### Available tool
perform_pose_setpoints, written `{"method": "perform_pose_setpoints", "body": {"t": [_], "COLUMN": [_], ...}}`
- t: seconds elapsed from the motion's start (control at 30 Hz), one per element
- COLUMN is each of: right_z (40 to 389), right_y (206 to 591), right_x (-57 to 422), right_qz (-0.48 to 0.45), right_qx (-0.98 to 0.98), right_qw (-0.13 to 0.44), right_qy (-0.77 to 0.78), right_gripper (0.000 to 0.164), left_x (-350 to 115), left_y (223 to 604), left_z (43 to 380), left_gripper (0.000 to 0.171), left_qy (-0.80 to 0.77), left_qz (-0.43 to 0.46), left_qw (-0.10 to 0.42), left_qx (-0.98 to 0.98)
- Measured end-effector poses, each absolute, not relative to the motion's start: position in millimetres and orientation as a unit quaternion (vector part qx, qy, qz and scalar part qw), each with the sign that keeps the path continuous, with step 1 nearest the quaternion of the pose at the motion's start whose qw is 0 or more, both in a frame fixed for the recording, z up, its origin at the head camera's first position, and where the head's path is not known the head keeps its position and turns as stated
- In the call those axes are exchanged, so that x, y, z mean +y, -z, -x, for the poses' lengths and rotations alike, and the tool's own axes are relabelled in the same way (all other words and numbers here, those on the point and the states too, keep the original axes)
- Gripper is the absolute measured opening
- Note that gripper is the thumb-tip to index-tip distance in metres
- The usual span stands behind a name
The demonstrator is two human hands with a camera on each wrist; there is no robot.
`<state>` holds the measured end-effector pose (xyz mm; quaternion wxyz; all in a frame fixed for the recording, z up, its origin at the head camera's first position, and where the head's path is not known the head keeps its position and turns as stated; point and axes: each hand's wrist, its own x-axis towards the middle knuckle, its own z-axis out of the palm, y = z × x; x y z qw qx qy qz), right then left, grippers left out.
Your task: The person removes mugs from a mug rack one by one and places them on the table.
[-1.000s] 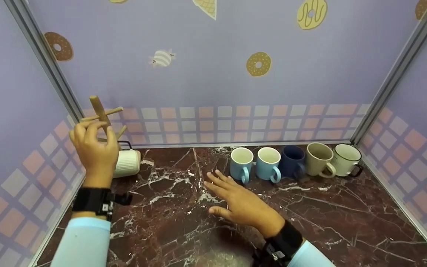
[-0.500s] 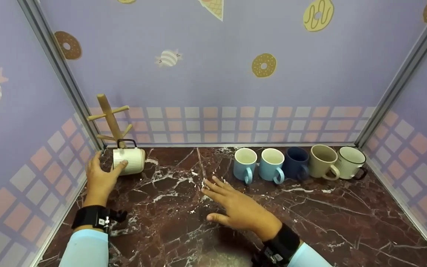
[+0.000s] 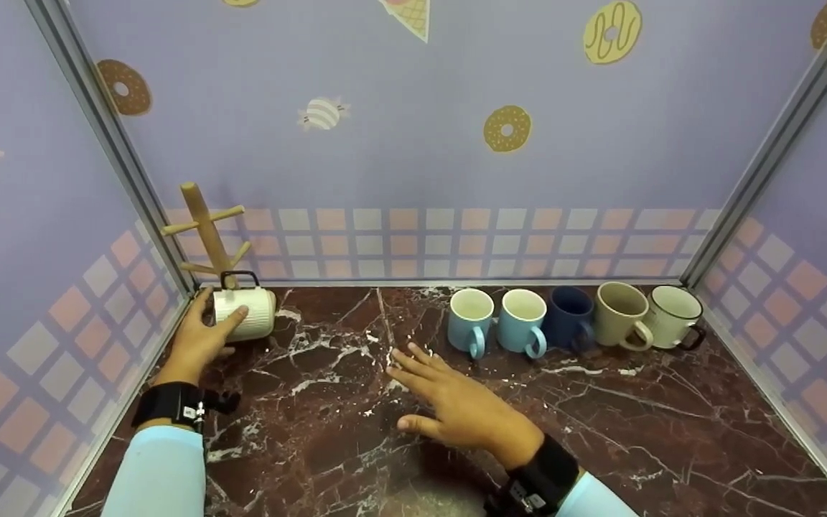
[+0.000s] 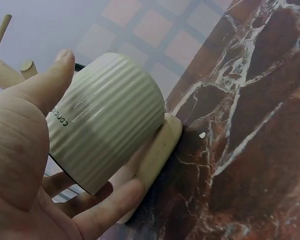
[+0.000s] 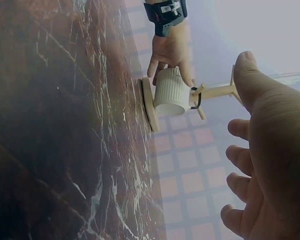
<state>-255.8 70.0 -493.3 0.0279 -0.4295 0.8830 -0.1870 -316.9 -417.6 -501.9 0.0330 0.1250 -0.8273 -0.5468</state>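
A white ribbed mug [image 3: 246, 314] with a dark handle lies sideways low against the wooden mug tree [image 3: 205, 222]. The handle is uppermost, by the tree's post. My left hand [image 3: 198, 341] holds this mug from the mouth end, the thumb on its side and the other fingers beneath, partly hidden in the head view. In the left wrist view the mug [image 4: 110, 117] sits just over the tree's wooden base [image 4: 162, 145]. My right hand [image 3: 456, 402] is spread, palm down, over the middle of the table and holds nothing.
Along the back right stand two light blue mugs [image 3: 469, 330] [image 3: 517, 332], a navy mug [image 3: 568, 319], a beige mug [image 3: 614, 323] and a white mug with a dark rim [image 3: 668, 323]. Purple patterned walls [image 3: 399, 158] enclose the dark marble table [image 3: 327, 431].
My left hand has come down from the upper part of the mug tree to the white ribbed mug and now holds it. The right hand has barely moved.
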Motion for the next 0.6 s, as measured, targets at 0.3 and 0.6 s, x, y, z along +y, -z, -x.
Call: {"method": "perform_pose_setpoints", "body": {"t": [0.3,0.6], "right_z": [255,255], "right_y": [493,491], "right_x": [70,71], "right_qz": [0.426,0.421], "right_qx": [0.884,0.887], "right_qw": [0.031,0.035], "right_qy": [0.191,0.187], "right_gripper": [0.086,0.086], "left_x": [-413,-412], "left_y": [497,486], "left_z": [319,311], "left_gripper": [0.107,0.108], "left_qy": [0.568,0.547], "left_qz": [-0.137,-0.123], "left_qw": [0.057,0.07], "left_qx": [-0.81,-0.825]}}
